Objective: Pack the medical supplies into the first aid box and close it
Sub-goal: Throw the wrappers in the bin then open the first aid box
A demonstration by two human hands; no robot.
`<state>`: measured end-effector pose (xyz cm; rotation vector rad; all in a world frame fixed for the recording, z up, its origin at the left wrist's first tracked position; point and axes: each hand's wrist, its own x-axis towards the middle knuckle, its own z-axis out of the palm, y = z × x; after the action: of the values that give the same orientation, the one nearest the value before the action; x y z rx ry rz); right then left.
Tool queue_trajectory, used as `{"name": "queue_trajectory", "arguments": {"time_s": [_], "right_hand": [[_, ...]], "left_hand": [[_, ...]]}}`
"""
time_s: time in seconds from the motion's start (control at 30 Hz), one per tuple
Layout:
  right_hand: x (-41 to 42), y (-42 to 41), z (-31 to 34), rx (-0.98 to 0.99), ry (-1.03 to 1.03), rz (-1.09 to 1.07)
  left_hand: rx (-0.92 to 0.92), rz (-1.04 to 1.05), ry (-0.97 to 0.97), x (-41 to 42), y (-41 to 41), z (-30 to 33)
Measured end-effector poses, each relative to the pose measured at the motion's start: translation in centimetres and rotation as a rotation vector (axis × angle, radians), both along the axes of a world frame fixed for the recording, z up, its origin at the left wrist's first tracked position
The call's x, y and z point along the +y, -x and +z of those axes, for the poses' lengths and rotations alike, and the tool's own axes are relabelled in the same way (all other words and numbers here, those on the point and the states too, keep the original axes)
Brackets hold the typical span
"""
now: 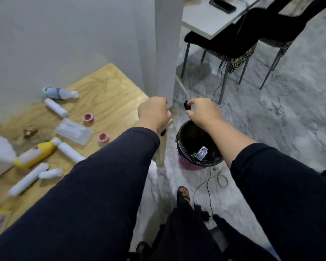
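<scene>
Near to far: bandage rolls (27, 180) at 8 o'clock, soft & light, grab mid-roll; yellow bottle (34, 154) slick, take by body; left hand (154, 113) fisted at table corner, right hand (203, 111) pinching sm. black item (186, 105) over bin (198, 146).

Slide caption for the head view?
Both hands hover above a lined bin; supplies lie unpacked on the table.

Supplies (72, 131) on table (109, 87), bin (198, 146) right

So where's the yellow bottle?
The yellow bottle lies on its side at the left of the wooden table, between white rolls and the clear packet.
</scene>
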<state>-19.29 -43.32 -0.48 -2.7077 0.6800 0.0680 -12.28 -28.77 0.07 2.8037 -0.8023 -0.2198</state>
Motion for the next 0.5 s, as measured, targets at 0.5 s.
{"name": "queue_trajectory", "arguments": {"time_s": [0.5], "right_hand": [[29.5,-3.4,7.3,-0.124,0.01,0.57]], "left_hand": [[-0.11,0.589,-0.01,34.3,5.5,8.0]]}}
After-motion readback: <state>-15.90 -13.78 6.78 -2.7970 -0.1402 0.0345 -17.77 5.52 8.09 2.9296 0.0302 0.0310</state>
